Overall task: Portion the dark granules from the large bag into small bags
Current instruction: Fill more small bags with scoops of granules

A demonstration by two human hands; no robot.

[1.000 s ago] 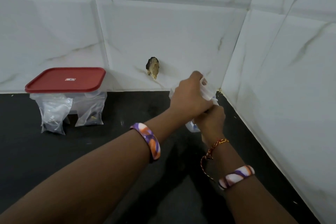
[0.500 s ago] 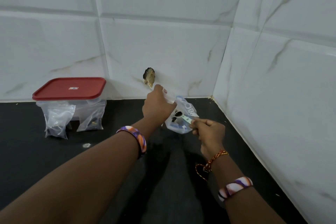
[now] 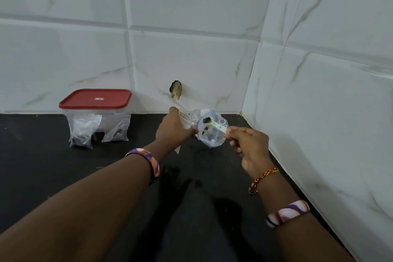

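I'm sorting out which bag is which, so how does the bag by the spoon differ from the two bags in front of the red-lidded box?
1. The large bag sits near the wall corner, between both hands; the small bags stand at the left, against the box.
2. The large bag is open, with a loaded spoon at its mouth; nothing touches the small bags.
3. The large bag looks rounder and wider; the small bags look narrow.

All are clear plastic.

Clear, crinkly plastic large bag [image 3: 210, 132], glossy marble-look wall tiles [image 3: 191, 64], matt black counter [image 3: 42, 168].
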